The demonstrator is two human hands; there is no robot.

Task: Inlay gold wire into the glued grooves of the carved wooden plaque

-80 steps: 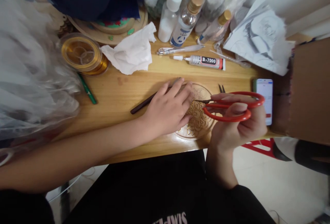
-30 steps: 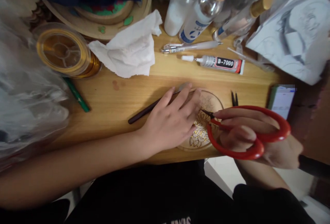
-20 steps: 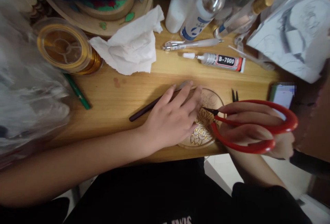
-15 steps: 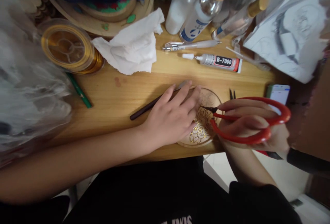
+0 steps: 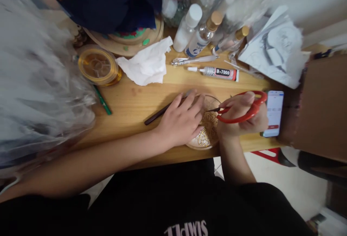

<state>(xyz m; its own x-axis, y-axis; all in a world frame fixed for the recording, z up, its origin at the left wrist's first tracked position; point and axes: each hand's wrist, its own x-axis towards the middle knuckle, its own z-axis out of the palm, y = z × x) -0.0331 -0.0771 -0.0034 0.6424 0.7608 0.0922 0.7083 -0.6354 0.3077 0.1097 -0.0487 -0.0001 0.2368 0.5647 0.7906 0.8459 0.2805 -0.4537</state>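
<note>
Head view. Left hand (image 5: 180, 122): palm down, fingers loosely spread, on the round patterned disc (image 5: 208, 123), partly hiding it and a dark stick (image 5: 155, 116); whether it pinches anything, cannot tell. Right hand (image 5: 244, 114): closed around red-handled scissors (image 5: 237, 119), tips over the disc. Glue tube (image 5: 221, 72): beyond the disc. Left forearm: slanting in low; right: steeper.

Here's the white tissue (image 5: 148, 64) — bottles (image 5: 199, 42) just right of it, green pencil (image 5: 103, 100) below left — and the lit phone (image 5: 274, 104) well off right.
</note>
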